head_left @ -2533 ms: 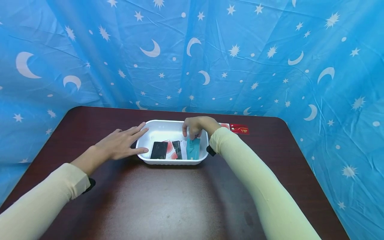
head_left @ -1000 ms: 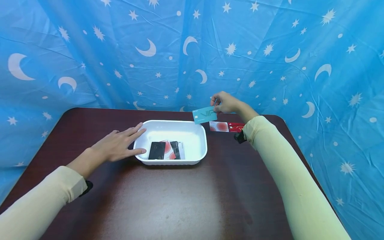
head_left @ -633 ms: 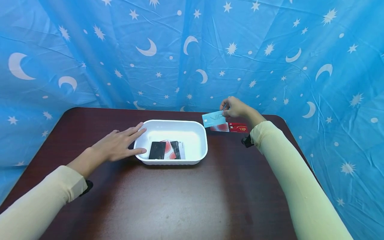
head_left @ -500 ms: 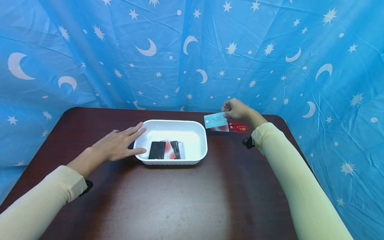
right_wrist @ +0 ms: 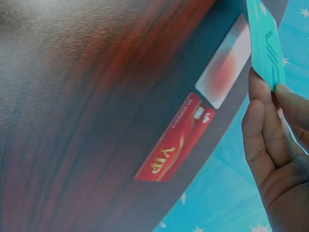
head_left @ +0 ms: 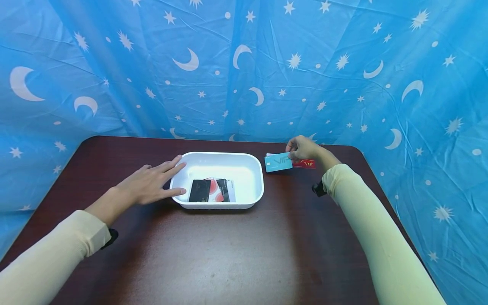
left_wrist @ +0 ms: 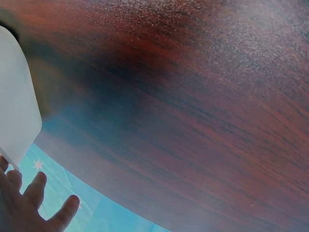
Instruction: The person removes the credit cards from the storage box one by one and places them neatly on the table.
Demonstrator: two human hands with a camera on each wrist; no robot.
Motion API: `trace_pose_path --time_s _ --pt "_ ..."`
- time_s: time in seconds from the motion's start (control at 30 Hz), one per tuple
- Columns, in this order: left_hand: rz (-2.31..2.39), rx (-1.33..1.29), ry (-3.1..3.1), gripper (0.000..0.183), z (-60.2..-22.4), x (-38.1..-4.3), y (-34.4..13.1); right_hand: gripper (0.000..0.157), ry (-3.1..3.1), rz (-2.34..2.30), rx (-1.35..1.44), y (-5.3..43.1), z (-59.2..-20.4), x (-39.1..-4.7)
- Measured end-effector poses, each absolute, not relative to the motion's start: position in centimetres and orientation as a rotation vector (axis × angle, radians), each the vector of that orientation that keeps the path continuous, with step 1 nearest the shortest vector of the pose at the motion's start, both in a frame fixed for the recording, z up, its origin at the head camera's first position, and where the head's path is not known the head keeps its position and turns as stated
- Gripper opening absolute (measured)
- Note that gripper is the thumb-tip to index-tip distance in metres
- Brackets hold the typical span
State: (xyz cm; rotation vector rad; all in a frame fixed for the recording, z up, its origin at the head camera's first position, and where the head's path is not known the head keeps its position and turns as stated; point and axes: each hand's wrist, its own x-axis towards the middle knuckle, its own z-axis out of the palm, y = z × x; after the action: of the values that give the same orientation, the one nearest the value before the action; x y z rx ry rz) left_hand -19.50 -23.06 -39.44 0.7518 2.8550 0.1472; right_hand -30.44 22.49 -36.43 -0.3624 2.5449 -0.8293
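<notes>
Between thumb and fingers my right hand (head_left: 305, 149) pinches a teal VIP card (head_left: 278, 162) by its right end. In the right wrist view the teal card (right_wrist: 267, 48) is raised off the table, near a white card with a red circle (right_wrist: 224, 67). Beside that lies a red VIP card (right_wrist: 174, 140), flat on the table. My left hand (head_left: 150, 184) rests on the left rim of a white plastic tray (head_left: 244, 180), fingers spread. Inside the tray lie a black card (head_left: 199, 191), a white-and-red card (head_left: 214, 190) and other overlapping cards, partly hidden.
The dark wooden table (head_left: 213, 250) has rounded far corners. Just behind its far edge hangs a blue curtain (head_left: 213, 84) with white moons and stars.
My right hand has lifted the teal card out of the tray, carried it right and lowered it over the white-and-red card on the table. My left hand stays on the rim.
</notes>
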Motion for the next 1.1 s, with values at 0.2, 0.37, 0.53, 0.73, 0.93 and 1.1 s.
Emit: trace_pose_path --time_s 0.2,0.37,0.53,0.73,0.93,1.1 --pt "0.133 0.750 2.850 0.092 -39.4 -19.6 -23.1 0.004 2.529 -0.835 -0.341 22.9 -37.2 -30.3" --pt "0.130 0.749 2.850 0.092 -39.4 -19.6 -23.1 0.007 2.521 -0.799 -0.332 23.3 -37.8 -30.3" --pt "0.135 0.754 2.851 0.091 -39.5 -19.6 -23.1 0.009 2.497 -0.774 -0.283 23.7 -38.3 -30.1" --pt "0.135 0.756 2.852 0.091 -39.6 -19.7 -23.0 0.010 2.489 -0.761 -0.229 23.9 -38.7 -29.8" --pt "0.122 0.755 2.853 0.092 -39.5 -19.6 -22.9 0.010 2.497 -0.747 -0.215 24.4 -39.5 -29.7" --pt "0.120 0.756 2.852 0.092 -39.5 -19.6 -23.0 0.009 2.493 -0.760 -0.243 24.5 -39.8 -29.6"
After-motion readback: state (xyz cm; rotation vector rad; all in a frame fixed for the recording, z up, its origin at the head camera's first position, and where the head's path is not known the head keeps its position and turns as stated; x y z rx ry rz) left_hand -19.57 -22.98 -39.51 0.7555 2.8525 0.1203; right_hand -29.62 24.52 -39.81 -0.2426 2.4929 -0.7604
